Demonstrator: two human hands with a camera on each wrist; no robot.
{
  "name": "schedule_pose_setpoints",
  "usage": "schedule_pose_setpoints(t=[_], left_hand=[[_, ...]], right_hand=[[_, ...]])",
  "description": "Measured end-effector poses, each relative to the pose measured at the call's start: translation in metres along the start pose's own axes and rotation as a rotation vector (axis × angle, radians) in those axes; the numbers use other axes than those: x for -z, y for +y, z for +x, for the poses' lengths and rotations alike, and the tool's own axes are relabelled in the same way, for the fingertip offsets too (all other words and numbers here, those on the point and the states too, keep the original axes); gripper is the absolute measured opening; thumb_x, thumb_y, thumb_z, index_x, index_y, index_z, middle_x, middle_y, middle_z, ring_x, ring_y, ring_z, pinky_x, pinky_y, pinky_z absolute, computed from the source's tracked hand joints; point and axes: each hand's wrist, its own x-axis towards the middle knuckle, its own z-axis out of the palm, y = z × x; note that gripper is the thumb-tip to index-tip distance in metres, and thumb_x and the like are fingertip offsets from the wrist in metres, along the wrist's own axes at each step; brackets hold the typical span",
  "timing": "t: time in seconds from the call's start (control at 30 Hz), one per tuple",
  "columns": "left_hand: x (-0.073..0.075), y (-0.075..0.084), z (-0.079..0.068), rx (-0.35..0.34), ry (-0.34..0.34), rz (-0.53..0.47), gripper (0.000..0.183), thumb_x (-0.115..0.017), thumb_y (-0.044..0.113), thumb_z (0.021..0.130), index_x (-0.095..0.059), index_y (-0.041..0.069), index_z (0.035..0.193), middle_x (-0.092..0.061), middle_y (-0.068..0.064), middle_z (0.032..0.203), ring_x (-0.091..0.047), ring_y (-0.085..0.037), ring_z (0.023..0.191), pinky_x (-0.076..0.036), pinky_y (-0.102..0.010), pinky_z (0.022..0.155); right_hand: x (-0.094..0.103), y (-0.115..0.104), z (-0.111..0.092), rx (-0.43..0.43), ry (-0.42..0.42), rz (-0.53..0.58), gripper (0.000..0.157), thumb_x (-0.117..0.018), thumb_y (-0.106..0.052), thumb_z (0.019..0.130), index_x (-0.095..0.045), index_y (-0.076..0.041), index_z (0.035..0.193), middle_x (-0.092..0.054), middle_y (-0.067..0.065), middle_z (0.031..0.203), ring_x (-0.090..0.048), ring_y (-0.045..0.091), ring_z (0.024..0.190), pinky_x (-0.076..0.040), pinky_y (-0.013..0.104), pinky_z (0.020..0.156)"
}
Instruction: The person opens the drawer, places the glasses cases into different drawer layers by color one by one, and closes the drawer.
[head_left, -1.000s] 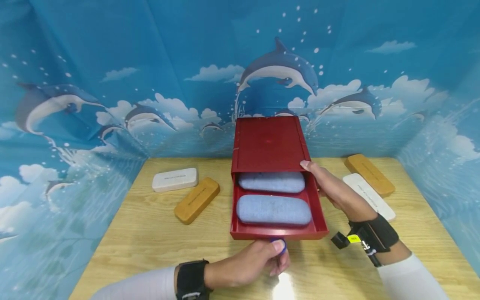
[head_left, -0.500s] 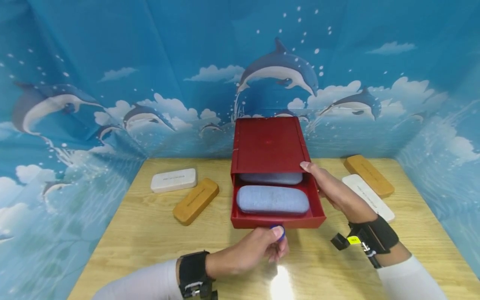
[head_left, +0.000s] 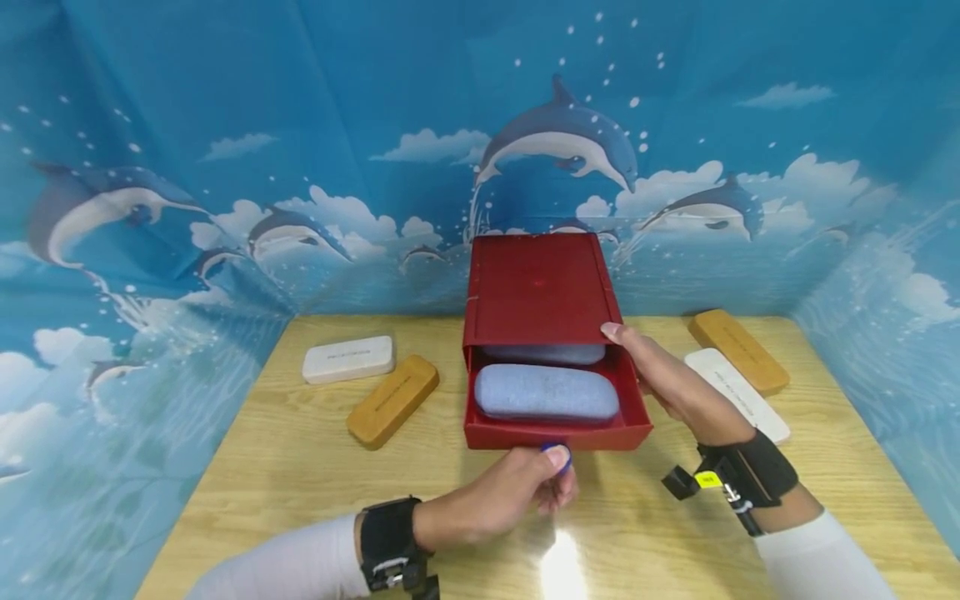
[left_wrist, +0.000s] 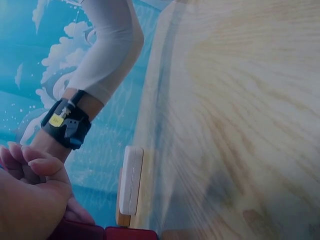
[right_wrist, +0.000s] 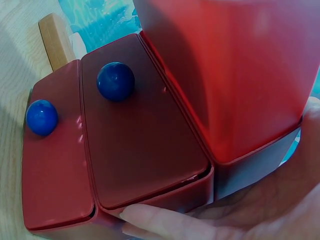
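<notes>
A small red drawer cabinet [head_left: 538, 287] stands on the table against the backdrop, its top drawer [head_left: 517, 437] partly pulled out. Inside lie two light-blue glasses cases: the front case [head_left: 546, 392] shows whole, while the rear case [head_left: 546, 354] is mostly hidden under the cabinet's top. My left hand [head_left: 498, 498] pinches the drawer's blue knob [head_left: 567, 461] between thumb and fingers. At the cabinet's right front corner, my right hand [head_left: 671, 379] grips the side, thumb on the top edge. The right wrist view shows its fingers along the edge of the lower drawers.
Left of the cabinet lie a white case [head_left: 348, 360] and a tan case [head_left: 392, 402]. Right of it, another tan case [head_left: 738, 352] and a white case [head_left: 737, 395] lie beyond my right wrist. Two lower drawers with blue knobs [right_wrist: 115, 81] are closed.
The top drawer has slid partway back into the cabinet, my left hand moving forward with its knob. The rear glasses case has gone further under the top. My right hand stays put.
</notes>
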Motion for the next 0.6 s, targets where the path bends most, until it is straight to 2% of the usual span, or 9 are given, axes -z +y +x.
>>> schedule_pose_setpoints(t=[0.07,0.23,0.47,0.6], left_hand=[[0.002,0.0,0.002,-0.002,0.011,0.018,0.047,-0.03,0.034,0.104,-0.059,0.004,0.082,-0.057,-0.008,0.075,-0.052,-0.015,0.064,-0.049,-0.024,0.059],[0.006,0.0,0.009,-0.014,0.003,-0.009,0.048,-0.031,0.036,0.104,-0.057,0.002,0.081,-0.056,-0.016,0.075,-0.049,-0.013,0.063,-0.045,-0.02,0.057],[0.013,-0.003,0.019,-0.011,0.022,-0.043,0.046,-0.033,0.036,0.102,-0.056,0.002,0.082,-0.055,-0.006,0.074,-0.048,-0.015,0.063,-0.044,-0.022,0.057],[0.018,-0.004,0.024,-0.006,0.024,-0.065,0.046,-0.033,0.038,0.102,-0.055,0.002,0.083,-0.054,-0.007,0.075,-0.048,-0.019,0.066,-0.043,-0.023,0.057]], right_hand=[[0.0,0.0,0.0,-0.004,0.005,-0.008,0.072,-0.033,-0.06,0.096,-0.034,-0.001,0.138,-0.044,0.021,0.129,-0.056,0.023,0.102,-0.051,0.039,0.081],[0.0,0.0,0.001,-0.011,0.015,-0.009,0.073,-0.033,-0.06,0.096,-0.034,0.0,0.137,-0.046,0.021,0.126,-0.058,0.022,0.098,-0.051,0.039,0.08],[0.0,0.001,0.001,0.011,0.011,0.007,0.072,-0.033,-0.06,0.096,-0.034,-0.002,0.138,-0.045,0.021,0.125,-0.057,0.023,0.099,-0.051,0.04,0.081],[0.0,0.002,0.001,0.014,0.001,0.012,0.071,-0.032,-0.06,0.096,-0.033,-0.003,0.138,-0.046,0.021,0.124,-0.057,0.023,0.1,-0.05,0.04,0.082]])
